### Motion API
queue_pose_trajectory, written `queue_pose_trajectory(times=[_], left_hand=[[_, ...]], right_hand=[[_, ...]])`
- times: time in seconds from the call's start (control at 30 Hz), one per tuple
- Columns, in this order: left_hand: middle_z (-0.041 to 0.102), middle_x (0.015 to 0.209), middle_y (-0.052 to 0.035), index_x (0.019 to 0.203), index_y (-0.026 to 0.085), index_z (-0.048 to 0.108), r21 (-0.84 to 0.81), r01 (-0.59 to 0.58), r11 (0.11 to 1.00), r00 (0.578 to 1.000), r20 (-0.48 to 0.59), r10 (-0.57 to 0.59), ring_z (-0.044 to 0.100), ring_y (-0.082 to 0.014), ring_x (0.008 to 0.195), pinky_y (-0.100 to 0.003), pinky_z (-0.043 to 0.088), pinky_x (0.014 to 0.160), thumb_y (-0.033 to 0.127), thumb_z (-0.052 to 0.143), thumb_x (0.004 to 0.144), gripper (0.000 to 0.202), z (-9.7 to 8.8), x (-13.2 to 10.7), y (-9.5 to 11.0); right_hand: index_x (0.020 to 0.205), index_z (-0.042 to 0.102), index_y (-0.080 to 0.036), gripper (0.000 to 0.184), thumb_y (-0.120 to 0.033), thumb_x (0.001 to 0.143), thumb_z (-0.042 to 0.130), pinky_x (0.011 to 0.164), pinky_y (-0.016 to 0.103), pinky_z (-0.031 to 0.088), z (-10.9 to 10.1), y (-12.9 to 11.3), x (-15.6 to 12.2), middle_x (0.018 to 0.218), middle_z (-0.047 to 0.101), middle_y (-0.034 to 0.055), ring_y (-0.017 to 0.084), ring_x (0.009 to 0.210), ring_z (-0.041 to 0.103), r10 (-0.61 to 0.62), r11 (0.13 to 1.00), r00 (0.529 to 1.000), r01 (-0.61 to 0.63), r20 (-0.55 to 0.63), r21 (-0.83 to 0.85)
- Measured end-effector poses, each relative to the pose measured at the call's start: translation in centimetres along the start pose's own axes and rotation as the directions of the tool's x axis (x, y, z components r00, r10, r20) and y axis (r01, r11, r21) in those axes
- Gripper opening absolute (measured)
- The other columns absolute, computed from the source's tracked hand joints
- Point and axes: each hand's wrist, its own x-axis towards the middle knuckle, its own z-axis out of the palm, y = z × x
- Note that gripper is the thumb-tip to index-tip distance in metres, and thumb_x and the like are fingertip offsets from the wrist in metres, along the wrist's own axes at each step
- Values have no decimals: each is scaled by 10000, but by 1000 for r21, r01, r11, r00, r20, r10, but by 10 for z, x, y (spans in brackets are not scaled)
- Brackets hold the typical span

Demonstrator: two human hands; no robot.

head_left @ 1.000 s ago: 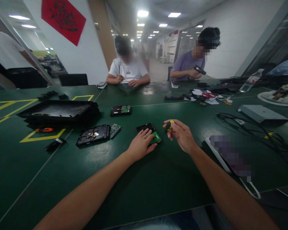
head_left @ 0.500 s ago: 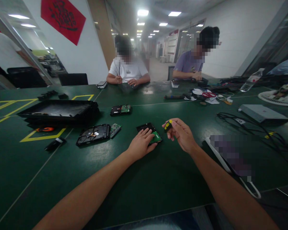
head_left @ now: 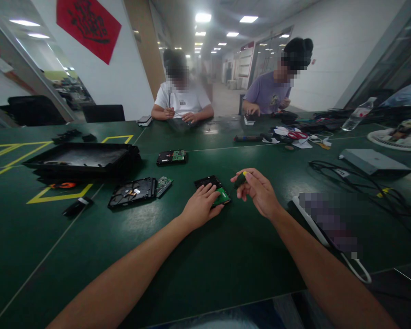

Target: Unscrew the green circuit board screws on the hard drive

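Note:
My left hand [head_left: 202, 204] lies across a hard drive [head_left: 222, 197] with its fingers stretched out, covering the drive's near left part. Green circuit board shows at the drive's right side, a black casing at its far edge. Just right of the drive and above the table, my right hand [head_left: 258, 192] is closed around a screwdriver [head_left: 240, 180] with a stubby black and yellow handle. Its shaft cannot be made out. To the left lies another hard drive [head_left: 133, 193], with a loose circuit board [head_left: 164, 187] against its right end.
Farther back lies a third hard drive [head_left: 171, 157]. Black trays [head_left: 78, 157] are stacked at the left. On the right are a phone [head_left: 329, 224], black cables [head_left: 349, 183] and a grey box [head_left: 375, 162]. Two people sit across the green table [head_left: 226, 265].
The screwdriver has turned in my right fingers, so less yellow shows. My left hand stays on the drive. The person across at the right has moved a hand toward a small white object.

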Motion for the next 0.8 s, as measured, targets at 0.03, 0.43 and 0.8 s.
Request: queue_pose_trajectory(times=[0.03,0.43,0.8], left_hand=[[550,1552,-169,1363,172,616,-1,0,1000,1000,-2,0,411,-340,1526,-542,352,1245,515,534,1040,478,0,0,0],[559,1544,-168,1361,180,620,-2,1,1000,1000,-1,-1,421,-341,1520,-539,362,1241,510,549,1035,469,-2,0,1],[545,1555,-171,1370,175,612,-20,-6,1000,1000,-13,5,422,-345,1519,-550,346,1247,502,551,1034,473,0,0,0]], right_hand=[[1131,678,-239,300,-501,994,629,460,221,434,-1,1,0,1080,724,57,101,593,646,-1,1000,1000,1,-6,-15],[1131,682,-236,346,-544,1001,593,511,248,492,-1,0,0,1118,738,86,131,645,687,16,1000,1000,-16,16,3],[1103,701,-230,303,-505,989,642,466,212,434,-1,3,0,1034,713,45,89,585,635,4,998,1000,-6,-21,-56]])
